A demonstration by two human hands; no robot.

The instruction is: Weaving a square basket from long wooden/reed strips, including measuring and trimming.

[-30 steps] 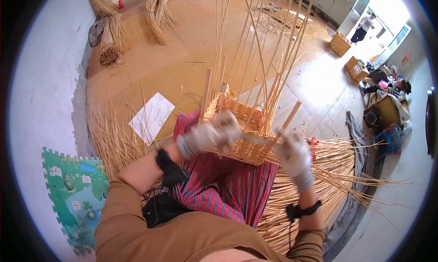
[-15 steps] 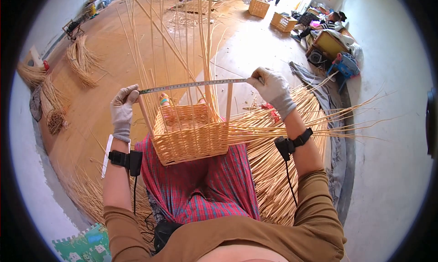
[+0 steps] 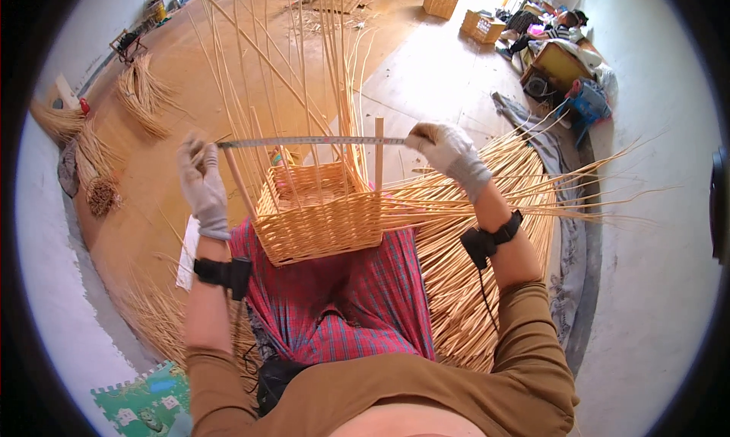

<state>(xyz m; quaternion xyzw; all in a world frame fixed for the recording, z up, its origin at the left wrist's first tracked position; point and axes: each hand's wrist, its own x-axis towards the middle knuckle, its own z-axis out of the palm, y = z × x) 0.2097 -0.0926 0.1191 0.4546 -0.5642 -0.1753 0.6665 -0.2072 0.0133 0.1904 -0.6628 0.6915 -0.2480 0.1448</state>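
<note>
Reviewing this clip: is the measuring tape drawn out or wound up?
Drawn out: the measuring tape shows as a long strip spanning between the left hand and right hand.

This is a basket-weaving workshop. A half-woven wicker basket (image 3: pixel 319 228) has tall untrimmed stakes (image 3: pixel 350 117) rising from it, and a tape measure (image 3: pixel 312 141) is stretched above it. To the basket's right spreads a thick pile of wicker rods (image 3: pixel 487 308); well beyond it on the left lie bundles of thin rods (image 3: pixel 143 95). Straight beyond it, scraps (image 3: pixel 308 26) litter the floor (image 3: pixel 167 163); farther right stand two more wicker baskets (image 3: pixel 482 28).
</note>
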